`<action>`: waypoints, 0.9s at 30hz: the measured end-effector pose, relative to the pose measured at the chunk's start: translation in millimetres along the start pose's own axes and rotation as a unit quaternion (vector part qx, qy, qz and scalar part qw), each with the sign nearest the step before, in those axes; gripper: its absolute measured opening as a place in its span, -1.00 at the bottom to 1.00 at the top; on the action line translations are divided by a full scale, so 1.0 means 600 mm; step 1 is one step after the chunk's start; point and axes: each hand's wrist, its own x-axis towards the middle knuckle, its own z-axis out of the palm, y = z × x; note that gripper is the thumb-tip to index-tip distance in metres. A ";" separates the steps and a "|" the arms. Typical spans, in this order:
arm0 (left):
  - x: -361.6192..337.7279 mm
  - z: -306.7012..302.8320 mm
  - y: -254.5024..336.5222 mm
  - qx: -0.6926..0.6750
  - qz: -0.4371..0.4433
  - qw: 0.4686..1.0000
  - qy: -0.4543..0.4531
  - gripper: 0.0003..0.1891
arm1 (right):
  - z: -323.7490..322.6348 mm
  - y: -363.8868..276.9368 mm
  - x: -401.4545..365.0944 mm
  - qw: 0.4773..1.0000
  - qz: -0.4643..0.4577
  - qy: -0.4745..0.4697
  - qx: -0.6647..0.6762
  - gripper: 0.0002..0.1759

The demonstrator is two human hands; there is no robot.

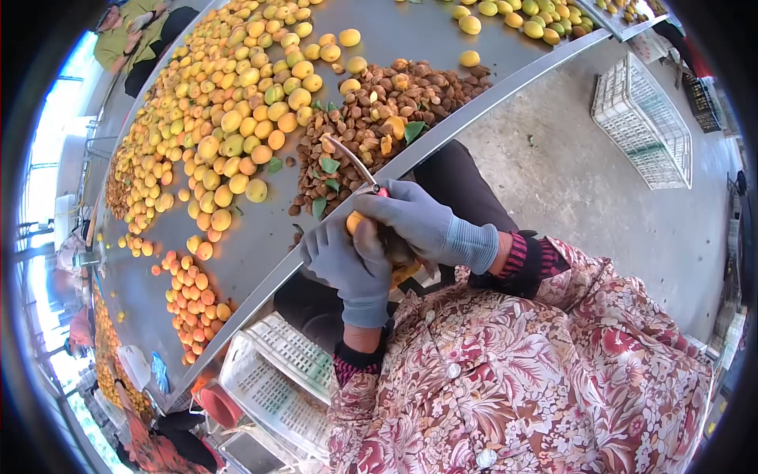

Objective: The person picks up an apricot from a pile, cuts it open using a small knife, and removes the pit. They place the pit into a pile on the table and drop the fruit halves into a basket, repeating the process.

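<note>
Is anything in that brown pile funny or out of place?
Yes, a few green leaves lie among the brown pits. They look odd because their bright green stands out against the brown.

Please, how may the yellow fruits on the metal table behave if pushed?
The yellow fruits would probably roll, being round on a smooth-looking metal table. Heaped ones might tumble, since they lie piled on one another.

The left glove (346, 265) and right glove (418, 221) are grey; the blouse (505, 371) is floral in cream, pink and maroon. Yellow-orange apricots (217, 146), brown pits (430, 91) and green leaves (414, 131) colour the grey table (253, 237). The mostly hidden knife handle (382, 191) seems red.
</note>
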 end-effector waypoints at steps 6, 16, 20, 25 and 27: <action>0.008 -0.013 0.006 0.053 0.054 0.997 0.026 -0.57 | 0.011 -0.022 -0.020 1.000 0.008 -0.020 0.000 -0.76; 0.001 -0.003 -0.022 -0.077 0.101 0.989 -0.076 -0.54 | 0.018 0.009 -0.022 0.989 -0.136 0.021 -0.045 -0.72; -0.023 0.052 -0.008 -0.309 -0.153 0.937 0.048 -0.53 | 0.027 0.014 -0.013 0.976 -0.204 0.044 -0.058 -0.72; -0.029 0.026 -0.027 -0.849 -0.239 0.466 -0.062 -0.56 | -0.002 -0.020 -0.021 0.955 -0.187 -0.192 -0.124 -0.83; -0.043 0.032 -0.044 -0.843 -0.287 0.452 -0.054 -0.54 | -0.004 -0.022 -0.027 0.969 -0.128 -0.209 -0.022 -0.80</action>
